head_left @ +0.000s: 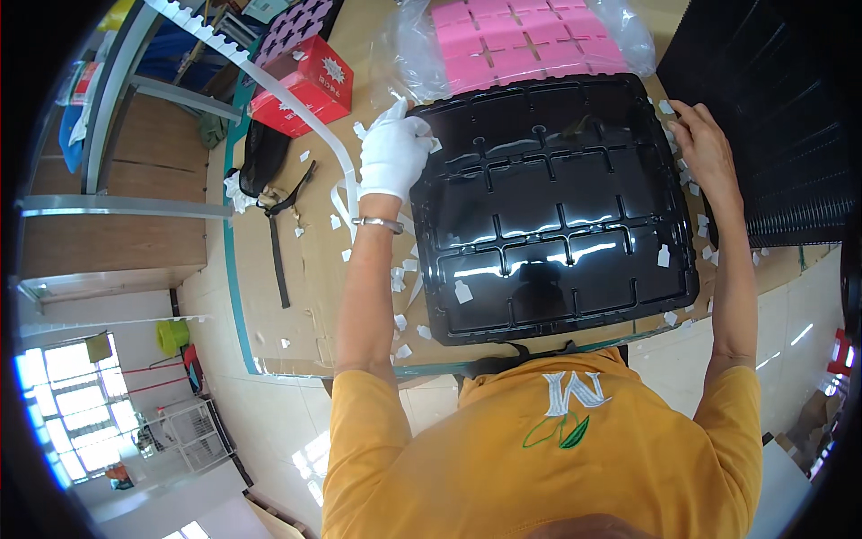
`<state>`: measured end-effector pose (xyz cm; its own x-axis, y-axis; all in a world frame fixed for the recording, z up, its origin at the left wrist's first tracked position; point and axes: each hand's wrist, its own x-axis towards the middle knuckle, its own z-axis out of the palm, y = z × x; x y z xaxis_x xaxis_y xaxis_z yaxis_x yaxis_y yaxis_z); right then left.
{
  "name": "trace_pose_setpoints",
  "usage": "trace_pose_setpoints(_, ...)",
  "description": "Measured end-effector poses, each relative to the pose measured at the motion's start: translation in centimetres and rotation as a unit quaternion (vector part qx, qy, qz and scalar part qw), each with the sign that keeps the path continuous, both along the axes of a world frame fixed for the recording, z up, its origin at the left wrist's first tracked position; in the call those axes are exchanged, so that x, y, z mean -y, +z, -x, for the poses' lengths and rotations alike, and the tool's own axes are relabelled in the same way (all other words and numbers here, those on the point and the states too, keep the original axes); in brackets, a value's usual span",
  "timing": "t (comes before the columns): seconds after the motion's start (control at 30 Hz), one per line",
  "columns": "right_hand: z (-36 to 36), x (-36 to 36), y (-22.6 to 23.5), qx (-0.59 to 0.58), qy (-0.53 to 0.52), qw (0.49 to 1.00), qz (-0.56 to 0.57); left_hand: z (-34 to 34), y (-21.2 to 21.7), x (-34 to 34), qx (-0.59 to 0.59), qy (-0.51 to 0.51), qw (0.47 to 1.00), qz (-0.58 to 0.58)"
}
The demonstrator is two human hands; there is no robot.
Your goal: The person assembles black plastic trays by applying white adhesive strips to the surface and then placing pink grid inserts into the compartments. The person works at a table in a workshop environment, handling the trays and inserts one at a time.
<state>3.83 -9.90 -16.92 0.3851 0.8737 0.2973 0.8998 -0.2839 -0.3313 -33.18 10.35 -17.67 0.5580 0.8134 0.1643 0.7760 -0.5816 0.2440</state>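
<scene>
A shiny black plastic tray (548, 193) with moulded cross-shaped ridges lies on the cardboard-covered table in front of me. At its far left corner is my left hand (393, 154), in a white glove with the fingers curled closed. A small white scrap (436, 145) shows beside those fingertips; what they grip, if anything, is hidden. My right hand (705, 148) is bare and beside the tray's far right edge, its bent thumb and forefinger apart near a white scrap (665, 107). Two more white cut-outs, one bottle-shaped (463, 292) and one upright (664, 256), lie on the tray.
Pink foam sheet (530, 40) in clear plastic lies beyond the tray. A red box (305, 88) and a black strap (277, 238) are to the left, with a long white strip (314, 117) near them. Black ribbed sheets (768, 126) stand right. White scraps dot the cardboard (305, 332).
</scene>
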Motion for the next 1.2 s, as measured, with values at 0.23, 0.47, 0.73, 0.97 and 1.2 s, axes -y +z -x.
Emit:
trace_pose_setpoints(0.23,0.5,0.8,1.1,-0.019,-0.002,1.000,-0.008,0.1,0.2,0.3,-0.038,0.002,0.999,0.000)
trace_pose_setpoints(0.47,0.1,1.1,0.7,-0.023,0.004,1.000,0.000,0.4,-1.0,1.0,0.001,-0.004,0.998,-0.070)
trace_pose_setpoints(0.73,0.7,1.6,1.1,-0.025,0.014,1.000,-0.009,0.0,-0.9,1.1,0.004,-0.025,0.995,-0.095)
trace_pose_setpoints(0.97,0.9,3.1,0.8,-0.035,0.011,0.999,-0.007,0.1,-1.9,1.6,0.008,-0.017,0.992,-0.123)
trace_pose_setpoints(1.2,0.8,4.1,0.5,-0.022,0.001,1.000,-0.014,-0.5,-1.0,0.3,-0.037,-0.018,0.996,-0.078)
